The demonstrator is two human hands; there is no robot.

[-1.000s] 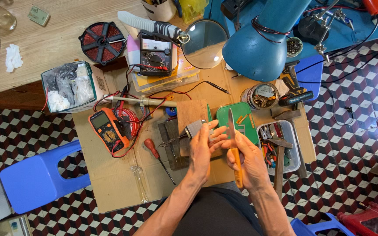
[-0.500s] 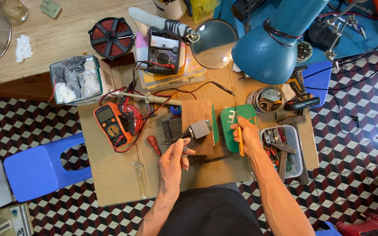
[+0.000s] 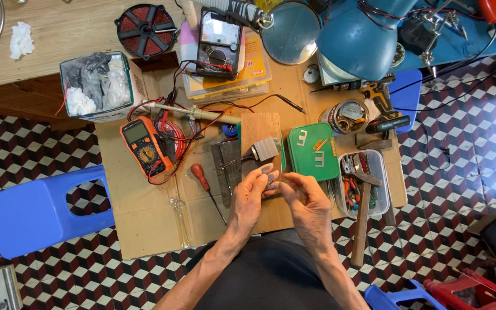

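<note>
Left hand [image 3: 248, 201] and right hand [image 3: 305, 201] are pinching together on a small grey part [image 3: 268, 182], grips clamped. Finned block [image 3: 266, 149], at 12 o'clock, is lying untouched; the work looks midway.

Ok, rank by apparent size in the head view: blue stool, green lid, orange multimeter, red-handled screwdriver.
1. blue stool, clearly largest, though it sits lower than the worktop.
2. green lid.
3. orange multimeter, close to the lid.
4. red-handled screwdriver, thinnest.
</note>
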